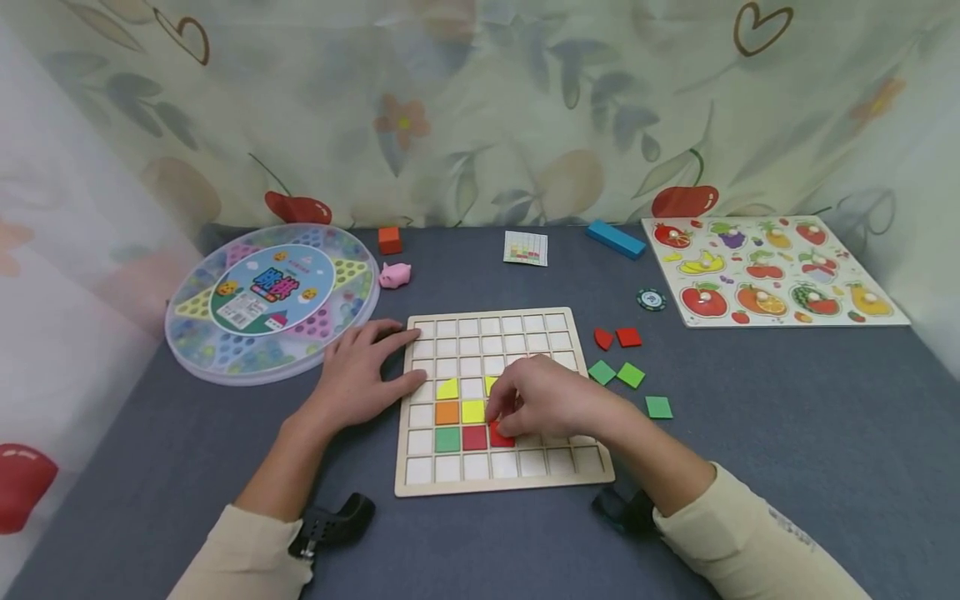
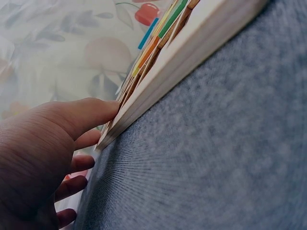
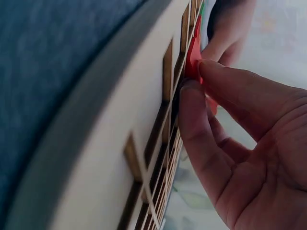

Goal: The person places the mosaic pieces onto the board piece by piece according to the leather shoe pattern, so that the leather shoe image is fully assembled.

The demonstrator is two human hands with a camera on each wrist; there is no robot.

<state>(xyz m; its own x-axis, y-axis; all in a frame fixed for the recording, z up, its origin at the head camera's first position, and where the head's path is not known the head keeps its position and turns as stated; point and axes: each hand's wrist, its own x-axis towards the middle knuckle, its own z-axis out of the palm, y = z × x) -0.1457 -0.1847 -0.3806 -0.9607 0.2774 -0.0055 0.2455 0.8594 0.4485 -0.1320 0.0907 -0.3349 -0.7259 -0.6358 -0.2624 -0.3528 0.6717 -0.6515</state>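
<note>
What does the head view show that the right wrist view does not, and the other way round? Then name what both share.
Only the head view shows the left hand resting on the board's left edge, loose tiles and the fruit puzzle. Only the right wrist view shows thumb and finger pinching the red tile on edge. Both show the right hand and the grid board.

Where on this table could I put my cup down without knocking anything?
Bare cloth lies in front of the wooden grid board, on the near right below the fruit puzzle, and on the near left below the round game box. It is crowded right of the board, among the loose tiles.
</note>
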